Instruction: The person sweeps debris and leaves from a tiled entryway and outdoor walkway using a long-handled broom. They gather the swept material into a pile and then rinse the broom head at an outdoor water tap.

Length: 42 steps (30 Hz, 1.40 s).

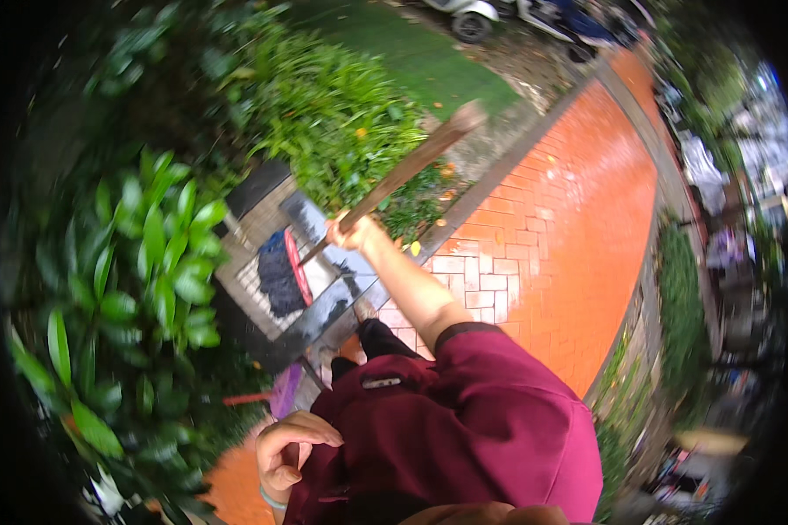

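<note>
My right hand [353, 233] is closed around the long wooden handle [400, 172] of a broom or mop, well down towards its head. The blurred upper end of the handle points up and right. Dark blue-black bristles or strands [279, 279], under a pinkish-red bar [297, 268], rest on a small white-tiled surface [253, 275] framed by grey stone. My left hand [292, 446] is near my waist, a light green band at its wrist, its fingers loosely curled with a gap to the thumb and nothing held.
A dark wet stone ledge [322, 315] borders the tiles near my feet. Leafy shrubs [164, 262] stand on the left. Wet orange brick paving [565, 230] extends to the right. A purple item [285, 390] lies near my left hand. Parked scooters [473, 23] are at the top.
</note>
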### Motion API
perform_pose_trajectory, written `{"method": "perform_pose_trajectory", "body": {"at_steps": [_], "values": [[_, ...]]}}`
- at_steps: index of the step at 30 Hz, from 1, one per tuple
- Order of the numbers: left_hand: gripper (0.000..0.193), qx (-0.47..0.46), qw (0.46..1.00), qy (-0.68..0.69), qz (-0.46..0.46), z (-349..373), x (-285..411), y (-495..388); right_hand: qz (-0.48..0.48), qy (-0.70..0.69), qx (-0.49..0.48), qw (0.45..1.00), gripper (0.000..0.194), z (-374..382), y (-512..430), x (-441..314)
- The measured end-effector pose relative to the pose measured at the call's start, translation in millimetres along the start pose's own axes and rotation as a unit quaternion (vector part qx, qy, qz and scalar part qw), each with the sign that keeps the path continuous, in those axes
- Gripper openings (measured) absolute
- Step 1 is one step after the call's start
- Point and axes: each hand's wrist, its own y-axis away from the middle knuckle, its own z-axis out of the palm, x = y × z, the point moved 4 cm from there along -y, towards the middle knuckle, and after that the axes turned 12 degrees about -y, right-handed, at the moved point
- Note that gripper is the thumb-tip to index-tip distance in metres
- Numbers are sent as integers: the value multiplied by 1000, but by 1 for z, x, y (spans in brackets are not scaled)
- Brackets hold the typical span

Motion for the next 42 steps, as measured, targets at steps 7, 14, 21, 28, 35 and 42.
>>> {"method": "perform_pose_trajectory", "body": {"at_steps": [7,14,21,28,35,42], "values": [[55,-21,962,-131,-240,5,-83,-77,-362,11,-34,931,40,-30,58,-65],[37,-236,858,-122,-439,-16,-232,-33,-353,394,-202,824,32,-121,130,10],[35,-246,810,-166,-506,-36,-249,-16,-161,703,17,693,48,-168,236,148],[34,-195,789,-331,-479,-81,-140,-16,-238,725,64,643,45,-178,252,144],[34,-174,761,-429,-454,-76,-85,-6,-233,893,121,365,35,-81,212,168],[34,-229,759,-450,-412,-52,-59,8,-192,944,-22,268,32,-50,112,200]]}}
